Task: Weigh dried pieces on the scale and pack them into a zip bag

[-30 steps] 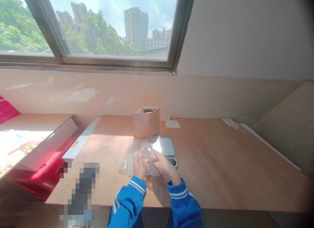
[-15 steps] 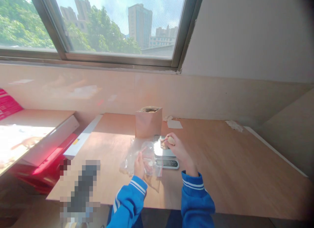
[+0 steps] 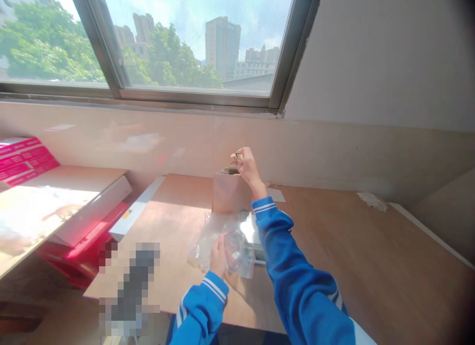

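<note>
1. On my feed, the right hand (image 3: 248, 166) is raised farthest from the body, fingers closed in a pinch around a small pale piece (image 3: 239, 158) (too small for me to tell its long axis).
2. The left hand (image 3: 218, 258) sits lower and closer to the wearer, fingers curled and gripping a clear plastic bag (image 3: 241, 258), which spreads to both sides of it.
3. The relation I watch most: the paper bag (image 3: 230, 194) stands upright, long axis vertical, right below the right hand, its mouth gaping under the pale piece. The right hand is clearly the nearer; from the left hand, that bag lies beyond the plastic. I cannot tell whether the fingers touch its rim.
4. Just right of the left hand, I see a kitchen scale (image 3: 248, 226), partly covered by the right sleeve (image 3: 293, 266).
5. Past the right wrist, a white card (image 3: 276, 194) lies on the table (image 3: 334, 236); farther right is a crumpled scrap (image 3: 372, 201).
</note>
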`<state>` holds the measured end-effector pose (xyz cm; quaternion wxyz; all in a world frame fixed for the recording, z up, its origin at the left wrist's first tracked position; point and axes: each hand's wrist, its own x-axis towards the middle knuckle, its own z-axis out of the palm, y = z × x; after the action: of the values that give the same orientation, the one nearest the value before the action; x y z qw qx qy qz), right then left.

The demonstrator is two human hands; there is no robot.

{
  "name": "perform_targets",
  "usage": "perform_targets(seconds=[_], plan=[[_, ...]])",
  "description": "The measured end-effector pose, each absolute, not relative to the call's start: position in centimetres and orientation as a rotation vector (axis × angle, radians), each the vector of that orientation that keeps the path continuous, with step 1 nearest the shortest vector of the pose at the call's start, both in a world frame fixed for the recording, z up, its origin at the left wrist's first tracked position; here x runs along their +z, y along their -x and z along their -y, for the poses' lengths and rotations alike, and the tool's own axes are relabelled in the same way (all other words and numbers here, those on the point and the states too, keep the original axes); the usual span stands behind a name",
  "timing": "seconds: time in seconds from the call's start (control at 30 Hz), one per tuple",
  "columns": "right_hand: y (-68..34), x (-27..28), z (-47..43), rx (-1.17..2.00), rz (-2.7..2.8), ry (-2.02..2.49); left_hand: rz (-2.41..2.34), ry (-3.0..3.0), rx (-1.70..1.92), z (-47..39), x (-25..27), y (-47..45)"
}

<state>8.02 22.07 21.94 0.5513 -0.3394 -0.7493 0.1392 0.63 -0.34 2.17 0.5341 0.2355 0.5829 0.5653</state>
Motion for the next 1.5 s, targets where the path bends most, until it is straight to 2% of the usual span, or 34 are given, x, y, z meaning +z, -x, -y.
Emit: perform_targets(seconds=[0.2,0.47,0.97,1.27,1.5], plan=[[-8.8,18.9,-21.8,0.341,1.77,0.877,-1.296,-0.657,1.409,0.3,2.1,-0.6],[-9.6,19.5,-20.5,0.53,1.732,0.83,-1.303,-0.642,1.408,0.2,1.9,-0.6],[-10.1,20.8,-19.5,0.498,1.863,0.866,-1.339,-0.61,1.416,0.0,1.5,-0.8],[-10.3,21.3,-18.3,0.815,1.793,0.76,-1.37,-0.67,1.392,0.1,1.8,-0.7],[-10.1,20.7,-18.5,0.582,1.951,0.897,-1.43,-0.704,1.401,0.0,1.6,-0.6]])
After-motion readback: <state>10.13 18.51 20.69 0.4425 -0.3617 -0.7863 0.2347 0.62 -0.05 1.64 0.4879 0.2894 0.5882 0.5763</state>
